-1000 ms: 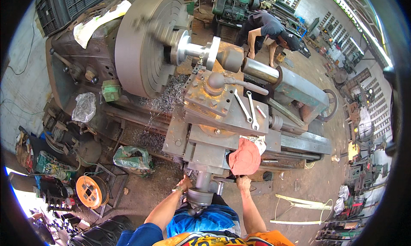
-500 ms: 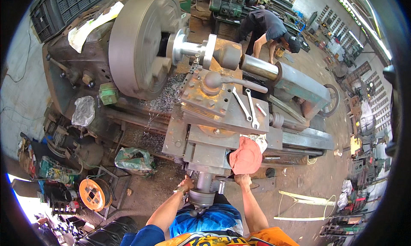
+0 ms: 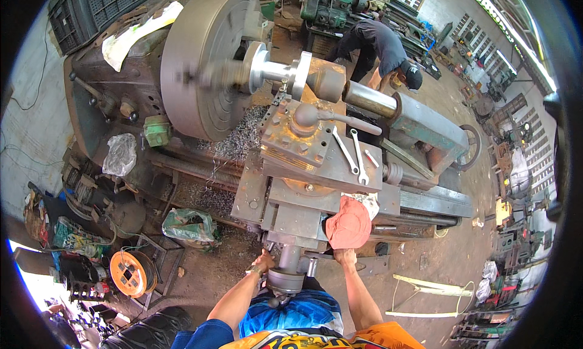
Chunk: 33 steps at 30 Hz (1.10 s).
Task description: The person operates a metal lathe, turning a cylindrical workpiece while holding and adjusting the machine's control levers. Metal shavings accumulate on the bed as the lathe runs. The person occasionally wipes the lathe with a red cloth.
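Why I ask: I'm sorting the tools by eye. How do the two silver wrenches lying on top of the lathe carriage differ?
The left silver wrench is slimmer and leans up-left; the right silver wrench is thicker and lies nearly straight up the picture. The left one reaches higher; the right one ends lower, with an open jaw near the grey carriage edge. Both are bare metal, lie flat side by side, and neither hand touches them.

The view now sits lower in the frame; the lathe's round chuck blurs more, and the bending co-worker has shifted slightly toward the upper middle.
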Each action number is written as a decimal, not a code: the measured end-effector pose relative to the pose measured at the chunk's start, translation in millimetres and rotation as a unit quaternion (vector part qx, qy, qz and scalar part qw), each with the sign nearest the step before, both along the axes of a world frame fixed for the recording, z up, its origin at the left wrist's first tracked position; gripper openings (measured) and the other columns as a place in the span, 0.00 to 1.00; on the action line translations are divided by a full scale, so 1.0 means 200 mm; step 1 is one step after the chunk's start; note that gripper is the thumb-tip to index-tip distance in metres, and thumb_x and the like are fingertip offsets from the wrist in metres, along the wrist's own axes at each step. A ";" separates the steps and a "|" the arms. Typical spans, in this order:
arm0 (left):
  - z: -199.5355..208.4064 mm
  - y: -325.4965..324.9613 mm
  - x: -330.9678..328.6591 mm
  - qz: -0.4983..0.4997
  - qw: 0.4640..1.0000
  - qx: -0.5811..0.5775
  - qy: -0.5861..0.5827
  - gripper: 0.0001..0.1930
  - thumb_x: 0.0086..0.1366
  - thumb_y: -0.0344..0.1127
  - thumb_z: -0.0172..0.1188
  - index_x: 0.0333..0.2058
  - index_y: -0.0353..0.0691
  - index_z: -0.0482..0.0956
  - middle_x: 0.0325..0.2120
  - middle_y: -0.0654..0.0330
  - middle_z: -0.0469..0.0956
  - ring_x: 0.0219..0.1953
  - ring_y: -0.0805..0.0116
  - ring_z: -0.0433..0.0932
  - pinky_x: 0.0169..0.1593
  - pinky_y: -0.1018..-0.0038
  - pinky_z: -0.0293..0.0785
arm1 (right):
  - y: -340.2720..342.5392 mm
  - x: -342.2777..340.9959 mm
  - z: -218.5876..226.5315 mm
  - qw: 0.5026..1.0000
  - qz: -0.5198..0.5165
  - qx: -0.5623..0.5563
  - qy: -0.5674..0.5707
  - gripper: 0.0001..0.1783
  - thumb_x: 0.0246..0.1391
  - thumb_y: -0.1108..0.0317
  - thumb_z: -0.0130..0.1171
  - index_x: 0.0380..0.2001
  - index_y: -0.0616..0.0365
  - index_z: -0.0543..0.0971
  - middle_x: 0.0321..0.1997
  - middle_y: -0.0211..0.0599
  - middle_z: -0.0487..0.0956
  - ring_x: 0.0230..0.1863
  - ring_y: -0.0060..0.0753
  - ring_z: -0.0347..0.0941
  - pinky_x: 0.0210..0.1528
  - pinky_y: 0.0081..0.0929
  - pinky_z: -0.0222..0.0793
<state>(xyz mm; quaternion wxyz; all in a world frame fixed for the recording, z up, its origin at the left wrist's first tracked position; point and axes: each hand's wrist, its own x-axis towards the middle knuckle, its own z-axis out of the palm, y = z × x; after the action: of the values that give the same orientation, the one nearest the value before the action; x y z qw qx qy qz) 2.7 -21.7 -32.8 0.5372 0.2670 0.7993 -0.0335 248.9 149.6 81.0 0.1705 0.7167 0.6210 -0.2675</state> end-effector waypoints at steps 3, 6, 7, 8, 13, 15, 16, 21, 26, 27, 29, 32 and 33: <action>0.01 0.00 0.00 0.011 1.000 0.013 -0.003 0.34 0.65 0.54 0.52 0.61 0.42 0.53 0.55 0.46 0.72 0.59 0.47 0.71 0.58 0.51 0.66 | 0.00 0.03 -0.06 1.000 0.011 0.015 0.008 0.30 0.57 0.48 0.49 0.64 0.38 0.66 0.61 0.43 0.72 0.61 0.50 0.69 0.58 0.47 0.67; 0.01 0.00 0.01 0.019 1.000 0.021 0.012 0.32 0.64 0.53 0.53 0.59 0.41 0.55 0.53 0.45 0.74 0.58 0.47 0.71 0.58 0.52 0.66 | 0.00 0.08 -0.15 0.999 0.015 0.039 0.011 0.31 0.57 0.47 0.49 0.63 0.39 0.66 0.60 0.46 0.73 0.60 0.52 0.70 0.58 0.47 0.67; 0.01 -0.01 0.01 0.021 0.999 0.020 0.015 0.31 0.64 0.52 0.53 0.58 0.41 0.56 0.53 0.45 0.74 0.58 0.47 0.72 0.58 0.52 0.67 | 0.00 0.09 -0.18 0.998 0.036 0.056 0.016 0.31 0.57 0.46 0.49 0.63 0.39 0.66 0.60 0.47 0.73 0.60 0.53 0.70 0.58 0.47 0.67; 0.01 0.00 0.01 0.023 0.999 0.021 0.010 0.32 0.64 0.52 0.53 0.59 0.41 0.55 0.52 0.45 0.75 0.57 0.47 0.72 0.58 0.52 0.67 | 0.01 0.10 -0.19 0.998 0.041 0.053 0.005 0.31 0.57 0.46 0.49 0.63 0.39 0.67 0.60 0.48 0.73 0.60 0.54 0.70 0.58 0.47 0.67; 0.01 0.00 0.01 0.021 1.000 0.011 -0.001 0.34 0.64 0.52 0.52 0.62 0.40 0.53 0.51 0.46 0.76 0.55 0.47 0.74 0.57 0.54 0.69 | 0.03 0.09 -0.16 0.999 0.043 0.022 -0.012 0.29 0.57 0.47 0.49 0.60 0.41 0.69 0.58 0.50 0.74 0.57 0.56 0.71 0.56 0.47 0.69; 0.03 -0.01 0.00 0.025 0.999 0.021 -0.001 0.35 0.63 0.53 0.53 0.62 0.40 0.53 0.51 0.46 0.76 0.55 0.48 0.75 0.56 0.54 0.70 | 0.03 0.10 -0.17 0.998 0.051 0.023 -0.008 0.28 0.56 0.48 0.49 0.59 0.42 0.70 0.57 0.51 0.74 0.56 0.57 0.72 0.55 0.47 0.70; 0.03 -0.01 0.01 0.029 0.999 0.024 -0.008 0.36 0.63 0.53 0.53 0.62 0.40 0.53 0.50 0.46 0.76 0.54 0.48 0.75 0.56 0.54 0.70 | 0.04 0.11 -0.18 0.997 0.067 0.029 -0.007 0.28 0.56 0.49 0.49 0.59 0.42 0.70 0.56 0.52 0.75 0.56 0.58 0.72 0.54 0.47 0.70; 0.03 -0.06 0.04 0.063 0.994 0.090 -0.008 0.31 0.61 0.52 0.55 0.57 0.42 0.59 0.47 0.47 0.79 0.53 0.49 0.76 0.53 0.56 0.72 | 0.08 0.27 -0.45 0.977 0.180 0.111 0.033 0.26 0.53 0.55 0.50 0.56 0.47 0.72 0.54 0.53 0.76 0.54 0.58 0.72 0.53 0.49 0.70; -0.17 -0.08 0.12 0.093 0.974 0.182 0.093 0.16 0.62 0.45 0.54 0.42 0.43 0.65 0.31 0.56 0.79 0.37 0.61 0.81 0.39 0.63 0.75 | 0.14 0.40 -0.64 0.918 0.346 0.194 -0.011 0.16 0.48 0.71 0.49 0.40 0.58 0.82 0.38 0.51 0.81 0.44 0.52 0.78 0.49 0.47 0.72; -0.23 -0.09 0.15 0.100 0.970 0.194 0.104 0.15 0.63 0.44 0.53 0.42 0.43 0.65 0.30 0.57 0.78 0.36 0.62 0.80 0.37 0.64 0.74 | 0.15 0.41 -0.64 0.918 0.357 0.169 -0.046 0.16 0.49 0.72 0.48 0.38 0.59 0.82 0.36 0.51 0.82 0.42 0.51 0.79 0.48 0.47 0.73; -0.38 -0.09 0.21 0.113 0.963 0.211 0.124 0.14 0.64 0.44 0.51 0.42 0.43 0.66 0.27 0.59 0.77 0.33 0.64 0.79 0.34 0.65 0.74 | 0.16 0.40 -0.61 0.947 0.299 0.114 -0.036 0.16 0.54 0.72 0.44 0.38 0.61 0.82 0.35 0.53 0.82 0.36 0.47 0.81 0.43 0.45 0.76; -0.56 -0.07 0.30 0.121 0.948 0.240 0.169 0.12 0.65 0.44 0.49 0.41 0.43 0.67 0.24 0.61 0.75 0.29 0.66 0.78 0.30 0.67 0.73 | 0.20 0.39 -0.55 0.941 0.327 -0.021 -0.090 0.16 0.52 0.72 0.52 0.45 0.61 0.79 0.38 0.48 0.82 0.37 0.40 0.81 0.44 0.39 0.77; -0.60 -0.06 0.33 0.124 0.943 0.251 0.182 0.12 0.65 0.43 0.48 0.41 0.43 0.68 0.23 0.62 0.74 0.28 0.67 0.77 0.29 0.68 0.73 | 0.21 0.39 -0.54 0.924 0.370 -0.010 -0.092 0.17 0.49 0.72 0.57 0.45 0.60 0.79 0.39 0.46 0.82 0.39 0.39 0.81 0.45 0.37 0.76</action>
<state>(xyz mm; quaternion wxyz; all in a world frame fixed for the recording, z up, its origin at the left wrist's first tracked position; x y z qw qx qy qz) 68.5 -33.5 -153.4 0.2979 0.2814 0.8927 0.1873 327.3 190.8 -27.4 0.3209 0.4561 0.8207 -0.1241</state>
